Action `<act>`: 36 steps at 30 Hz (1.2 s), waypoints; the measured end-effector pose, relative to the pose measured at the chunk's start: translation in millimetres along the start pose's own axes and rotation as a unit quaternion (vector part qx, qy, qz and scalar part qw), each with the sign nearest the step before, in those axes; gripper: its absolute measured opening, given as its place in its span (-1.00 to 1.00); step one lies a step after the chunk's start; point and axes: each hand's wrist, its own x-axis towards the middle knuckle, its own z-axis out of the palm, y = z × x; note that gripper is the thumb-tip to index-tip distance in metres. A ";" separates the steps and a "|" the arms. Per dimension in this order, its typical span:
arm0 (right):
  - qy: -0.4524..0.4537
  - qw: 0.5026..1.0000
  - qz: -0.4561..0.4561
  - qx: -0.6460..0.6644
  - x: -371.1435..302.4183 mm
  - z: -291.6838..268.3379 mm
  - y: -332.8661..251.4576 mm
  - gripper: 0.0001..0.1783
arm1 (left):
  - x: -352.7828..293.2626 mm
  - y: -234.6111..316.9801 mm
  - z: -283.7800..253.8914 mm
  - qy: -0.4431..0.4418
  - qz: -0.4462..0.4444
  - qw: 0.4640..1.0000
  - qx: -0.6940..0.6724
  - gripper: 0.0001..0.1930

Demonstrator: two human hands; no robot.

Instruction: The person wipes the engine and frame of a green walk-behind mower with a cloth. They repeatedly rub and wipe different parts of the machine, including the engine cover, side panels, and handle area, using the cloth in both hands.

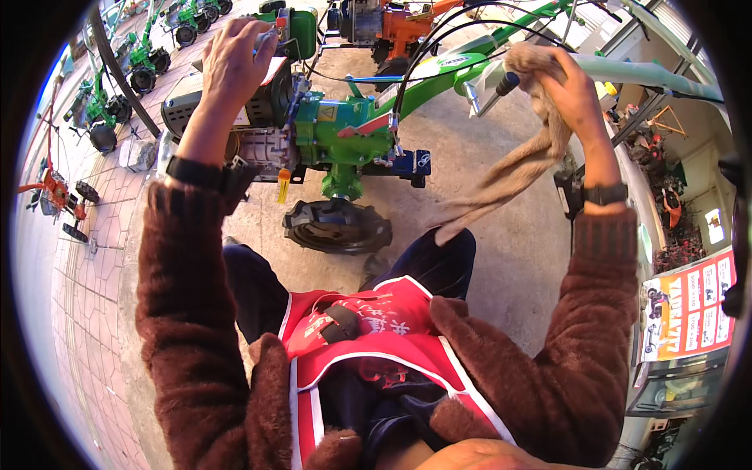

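Observation:
A green two-wheeled walk-behind tiller (337,125) stands in front of me, with a black lugged wheel (337,227) below its gearbox. My left hand (235,66) is over the dark engine (258,102) at the tiller's left end. Its fingers bend forward, their tips hidden, and a small greyish thing shows by the thumb; I cannot make out what it is. In my right hand (568,90) a long brown rag (540,145) is bunched near the pale handlebar (627,72). The rag's loose end hangs down and left toward my knee.
Black cables (407,66) arch over the green frame, near a lever with a black grip (507,83). An orange machine (395,33) stands behind. More green tillers (98,110) line the paving at left. A red and white poster (693,305) is at right.

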 end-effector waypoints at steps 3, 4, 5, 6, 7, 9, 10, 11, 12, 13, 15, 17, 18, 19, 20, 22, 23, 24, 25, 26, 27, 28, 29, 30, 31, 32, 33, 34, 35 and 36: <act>-0.024 0.985 -0.127 -0.116 37.3 5.7 -1.2 -0.64 | -16.2 -19.4 28.7 -0.153 -0.067 0.986 0.020 -0.58; -0.034 0.986 -0.104 -0.129 44.2 8.1 0.5 -0.63 | -16.9 -29.1 32.6 -0.282 -0.137 0.948 -0.062 -0.57; -0.042 0.986 -0.093 -0.134 48.4 11.2 2.4 -0.63 | -21.7 -32.8 37.6 -0.239 -0.134 0.958 -0.081 -0.57; -0.048 0.987 -0.061 -0.143 48.3 14.9 4.9 -0.63 | -24.3 -36.4 40.9 -0.209 -0.149 0.962 -0.093 -0.56; -0.031 0.985 -0.107 -0.129 44.8 14.7 7.9 -0.60 | -27.5 -37.6 43.9 -0.198 -0.132 0.969 -0.070 -0.56; -0.006 0.992 -0.062 -0.106 31.2 17.5 13.6 -0.59 | -31.6 -39.6 45.7 -0.178 -0.128 0.974 -0.049 -0.57; 0.014 0.995 -0.038 -0.092 23.3 18.1 16.7 -0.59 | -33.0 -40.0 46.1 -0.177 -0.118 0.976 -0.042 -0.58; 0.022 0.998 -0.014 -0.053 9.8 16.7 20.0 -0.59 | -33.1 -41.0 46.6 -0.195 -0.130 0.972 -0.036 -0.57; 0.064 0.997 0.011 -0.035 -5.2 19.2 23.7 -0.57 | -33.8 -40.9 48.1 -0.181 -0.125 0.974 -0.043 -0.57; 0.091 0.993 0.059 -0.036 -18.3 21.5 28.4 -0.56 | -33.8 -41.7 49.2 -0.191 -0.138 0.971 -0.046 -0.55; 0.134 0.984 0.103 0.050 -45.8 29.2 39.1 -0.54 | -31.5 -43.1 51.2 -0.172 -0.145 0.972 -0.067 -0.50; 0.134 0.951 0.167 0.223 -70.3 49.3 47.6 -0.53 | -28.5 -41.0 48.5 -0.167 -0.184 0.962 -0.113 -0.46; 0.129 0.917 0.199 0.321 -83.6 63.9 48.7 -0.51 | -27.8 -36.5 44.5 -0.174 -0.211 0.952 -0.133 -0.43; 0.101 0.885 0.217 0.400 -96.1 77.5 48.2 -0.49 | -26.0 -27.8 41.0 -0.120 -0.241 0.942 -0.201 -0.41; 0.090 0.844 0.262 0.459 -104.4 94.6 45.8 -0.49 | -27.1 -16.2 34.6 -0.039 -0.236 0.955 -0.177 -0.54; 0.063 0.781 0.271 0.559 -117.9 127.6 36.4 -0.51 | -37.4 20.6 19.3 0.086 -0.135 0.972 -0.174 -0.70; 0.070 0.756 0.281 0.587 -120.4 145.6 30.0 -0.52 | -46.4 45.5 13.0 0.058 -0.119 0.966 -0.223 -0.76; 0.070 0.729 0.267 0.627 -122.1 161.2 23.9 -0.53 | -55.5 71.5 8.6 0.036 -0.099 0.956 -0.273 -0.81; 0.030 0.718 0.284 0.635 -121.3 172.4 20.5 -0.52 | -64.7 99.1 7.8 0.002 -0.063 0.957 -0.282 -0.81; 0.027 0.714 0.296 0.634 -116.1 188.0 15.5 -0.52 | -70.6 122.3 9.1 -0.022 -0.021 0.956 -0.291 -0.80; 0.034 0.717 0.278 0.638 -113.9 203.4 7.9 -0.53 | -71.2 139.5 12.0 -0.023 0.002 0.954 -0.300 -0.80; 0.047 0.722 0.246 0.644 -104.3 216.2 3.9 -0.54 | -65.4 148.3 17.0 -0.019 0.029 0.952 -0.306 -0.79; 0.049 0.751 0.246 0.611 -95.3 226.3 2.4 -0.55 | -54.0 147.7 23.1 -0.017 0.018 0.950 -0.310 -0.78; 0.056 0.783 0.239 0.571 -85.9 234.9 2.1 -0.56 | -38.2 143.4 31.7 0.000 -0.003 0.954 -0.301 -0.76; 0.064 0.786 0.213 0.577 -76.3 243.6 1.4 -0.56 | -21.6 137.9 42.1 -0.019 -0.026 0.957 -0.288 -0.78; 0.080 0.798 0.196 0.564 -68.6 251.1 0.4 -0.57 | -5.3 131.5 53.3 -0.040 -0.054 0.958 -0.277 -0.79; 0.101 0.811 0.182 0.547 -60.7 257.6 -0.9 -0.57 | 11.2 124.5 64.9 -0.098 -0.049 0.962 -0.249 -0.80; 0.122 0.821 0.169 0.531 -53.3 263.6 -3.4 -0.58 | 25.4 118.9 76.3 -0.178 -0.056 0.944 -0.273 -0.77; 0.132 0.838 0.183 0.497 -46.8 268.4 -6.6 -0.65 | 37.7 116.0 88.2 -0.263 -0.076 0.919 -0.283 -0.76; 0.146 0.841 0.172 0.491 -39.1 270.7 -8.2 -0.66 | 48.5 115.4 100.1 -0.345 -0.087 0.888 -0.292 -0.74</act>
